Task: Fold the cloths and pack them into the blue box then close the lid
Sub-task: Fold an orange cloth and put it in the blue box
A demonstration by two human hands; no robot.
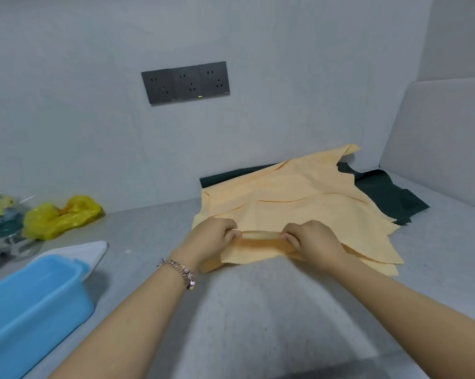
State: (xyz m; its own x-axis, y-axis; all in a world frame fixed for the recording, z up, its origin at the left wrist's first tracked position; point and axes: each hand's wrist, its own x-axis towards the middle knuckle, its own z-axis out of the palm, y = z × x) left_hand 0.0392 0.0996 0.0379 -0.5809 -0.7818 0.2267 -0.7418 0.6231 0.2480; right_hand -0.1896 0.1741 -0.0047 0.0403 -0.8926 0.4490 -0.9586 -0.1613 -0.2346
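A pale orange cloth (291, 192) lies spread on the grey counter (244, 310), partly over a dark green cloth (386, 192) near the back right corner. My left hand (211, 236) and my right hand (313, 239) each pinch the orange cloth's near edge, which is bunched into a small roll between them. More orange layers with zigzag edges show underneath at the right. The blue box (31, 305) stands open at the lower left. Its white lid (78, 253) lies behind it.
A crumpled yellow plastic bag (58, 217) and a clear bag of small items (1, 220) sit at the far left. Dark wall sockets (185, 83) are on the back wall. A grey side panel (444, 132) bounds the counter on the right.
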